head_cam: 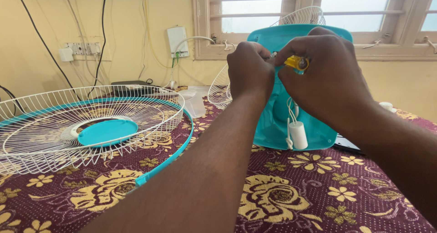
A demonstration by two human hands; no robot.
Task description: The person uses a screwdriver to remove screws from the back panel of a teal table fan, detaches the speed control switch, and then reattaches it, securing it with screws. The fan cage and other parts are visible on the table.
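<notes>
Teal fan motor housing [277, 123] upright on the counter [282, 192], left hand [249, 71] pinching its wires, right hand [325, 80] gripping a yellow connector [296, 62]: thin leads may snap if tugged.

Your two forearms enter from the bottom edge, both bare to as far as the view reaches: no sleeves, cuffs or gloves in sight. Your left hand [249, 71] shows no ring, watch or band at the wrist. Your right hand [330, 80] is likewise unadorned on the back and wrist. Fingertips are mostly hidden, so your nails cannot be judged.
</notes>
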